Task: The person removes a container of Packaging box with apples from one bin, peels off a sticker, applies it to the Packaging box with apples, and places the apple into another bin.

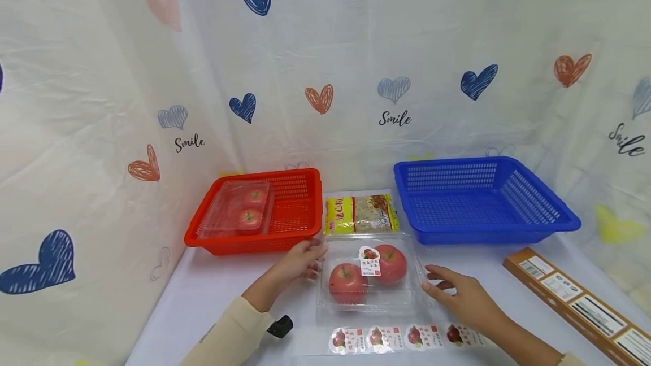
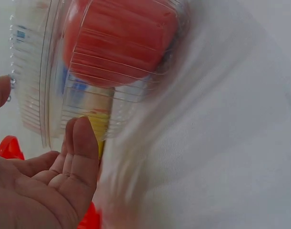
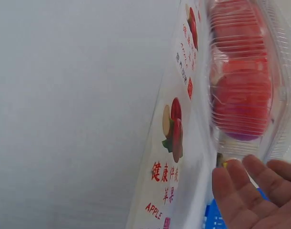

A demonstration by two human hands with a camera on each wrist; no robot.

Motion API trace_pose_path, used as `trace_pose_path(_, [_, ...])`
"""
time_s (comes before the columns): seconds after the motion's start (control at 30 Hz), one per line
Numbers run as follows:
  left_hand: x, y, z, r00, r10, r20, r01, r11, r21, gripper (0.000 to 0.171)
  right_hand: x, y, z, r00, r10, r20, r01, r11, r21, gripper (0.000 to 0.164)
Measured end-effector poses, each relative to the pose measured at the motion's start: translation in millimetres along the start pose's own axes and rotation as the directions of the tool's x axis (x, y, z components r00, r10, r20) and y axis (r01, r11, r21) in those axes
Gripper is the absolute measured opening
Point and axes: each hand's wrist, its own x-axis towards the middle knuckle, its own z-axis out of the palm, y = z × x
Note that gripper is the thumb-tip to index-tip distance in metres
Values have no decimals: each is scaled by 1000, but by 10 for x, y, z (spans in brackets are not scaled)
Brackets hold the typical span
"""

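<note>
A clear plastic clamshell box [image 1: 373, 301] lies in the middle of the head view. Two red apples [image 1: 348, 283] show through its lid, which bears a white apple sticker [image 1: 369, 261]. My left hand [image 1: 300, 261] is at the box's left side, thumb near the lid rim and fingers loosely extended by the wall [image 2: 55, 176]. On the opposite side, my right hand [image 1: 460, 293] has its fingertips right at the box's edge, fingers relaxed [image 3: 259, 191]. In front of the box runs a strip of apple stickers [image 1: 383, 339], its right end partly covered by my right arm.
At the back left, a red basket [image 1: 297, 208] contains another clear box of apples [image 1: 249, 208]. A blue basket [image 1: 488, 235] stands at the back right. Between them lies a yellow food packet [image 1: 362, 213]. A long brown carton [image 1: 574, 301] lies at the right; a black object [image 1: 280, 326] sits by my left sleeve.
</note>
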Motion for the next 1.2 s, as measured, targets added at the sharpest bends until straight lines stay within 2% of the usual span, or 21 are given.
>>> trace_pose_path(0.1, [79, -15, 27, 1000, -5, -17, 5, 1000, -6, 66, -18, 38, -15, 993, 77, 86, -85, 992, 88, 62])
trace_pose_path(0.2, [115, -31, 47, 999, -2, -43, 2, 1000, -4, 64, -7, 78, -3, 968, 122, 217, -172, 958, 229, 54])
trace_pose_path(0.3, [101, -23, 67, 998, -3, -57, 2, 1000, -9, 63, -4, 108, 20, 941, 94, 326, -220, 901, 374, 47])
trace_pose_path(0.43, [48, 18, 70, 998, -15, -67, 14, 1000, -13, 60, 35, 127, 33, 924, 5, 383, -214, 834, 508, 36])
trace_pose_path(0.5, [21, 21, 68, 997, -21, -70, 20, 1000, -13, 58, 51, 134, 41, 920, -11, 392, -221, 811, 542, 30])
trace_pose_path(0.6, [-5, -19, 49, 997, -25, -67, 24, 1000, -19, 58, 62, 138, 68, 920, 5, 393, -241, 796, 555, 26])
trace_pose_path(0.83, [-109, -98, -32, 1000, -9, 4, 9, 1000, -24, 66, 74, 68, 119, 927, 48, 371, -276, 759, 590, 29])
trace_pose_path(1.0, [-181, -90, -69, 1000, -9, 11, 9, 1000, -27, 63, 68, -10, 141, 945, 77, 319, -270, 734, 623, 33])
trace_pose_path(1.2, [-236, -88, -118, 1000, -12, 20, 14, 994, -104, 48, 110, -142, 200, 955, 183, 232, -293, 699, 653, 42])
